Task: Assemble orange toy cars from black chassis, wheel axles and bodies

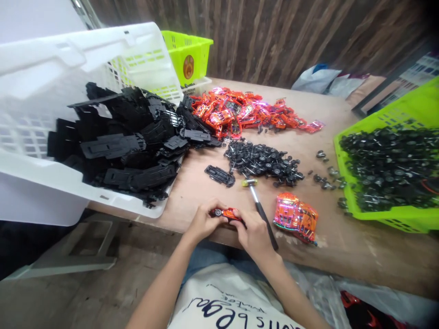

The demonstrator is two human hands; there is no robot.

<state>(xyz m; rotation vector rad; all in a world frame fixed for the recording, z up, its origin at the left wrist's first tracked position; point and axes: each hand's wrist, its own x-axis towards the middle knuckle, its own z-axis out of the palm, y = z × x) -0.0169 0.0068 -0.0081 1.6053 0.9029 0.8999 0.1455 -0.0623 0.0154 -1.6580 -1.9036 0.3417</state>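
Note:
Between both hands, just over the table's front edge, is a small red toy car [227, 213] with a dark wheel showing. My left hand [205, 221] is closed on its left end, thumb along the near side. My right hand [253, 228] grips the other end. Fingers cover much of the car. Beside my right hand lies a hammer [261, 212] with a yellow head and black handle. Further right sit shiny orange-red car bodies [295, 217], close together. A black car chassis [219, 175] lies flat beyond my hands.
A tipped white basket [133, 205] spills black chassis plates [126, 144] at left. Orange-red car bodies [240, 109] are heaped behind a pile of wheel axles [262, 162]. A lime-green basket [387, 217] of wheels stands at right, another green basket [195, 50] at the back.

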